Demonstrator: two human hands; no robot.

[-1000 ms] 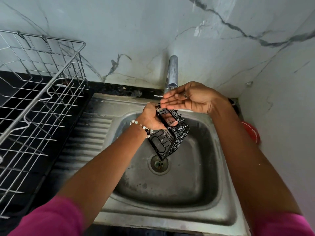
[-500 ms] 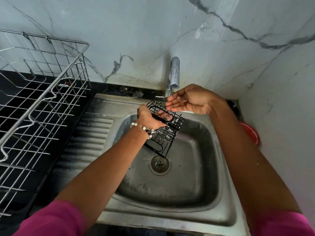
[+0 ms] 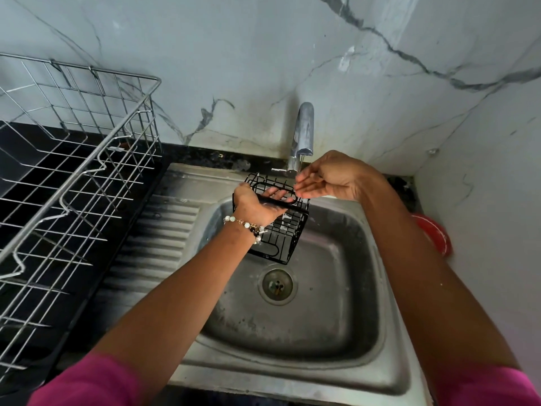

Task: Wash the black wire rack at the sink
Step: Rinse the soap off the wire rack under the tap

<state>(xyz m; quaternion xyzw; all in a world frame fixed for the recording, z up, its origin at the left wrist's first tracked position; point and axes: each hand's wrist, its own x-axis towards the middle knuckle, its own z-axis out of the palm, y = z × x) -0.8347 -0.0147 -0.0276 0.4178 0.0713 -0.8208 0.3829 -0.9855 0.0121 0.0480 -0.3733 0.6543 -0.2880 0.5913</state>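
A small black wire rack (image 3: 282, 240) hangs tilted over the steel sink (image 3: 345, 361), just under the chrome tap (image 3: 303, 133). My left hand (image 3: 254, 205), with a bead bracelet at the wrist, grips the rack's upper rim, fingers curled through the wires. My right hand (image 3: 330, 178) hovers at the rack's far right corner below the spout, fingers straight and relaxed, holding nothing. Whether its fingertips touch the wires I cannot tell. White wet spots sit on the rack's wires.
A large steel wire dish rack (image 3: 73, 183) stands on the black counter at the left, beside the sink's ribbed drainboard (image 3: 164, 230). The drain (image 3: 277, 284) lies in the basin's middle. A red object (image 3: 433, 234) sits at the right wall. Marble wall rises behind.
My left hand has turned the rack flatter and raised it toward the spout. My right hand has shifted slightly right, staying near the rack's top edge.
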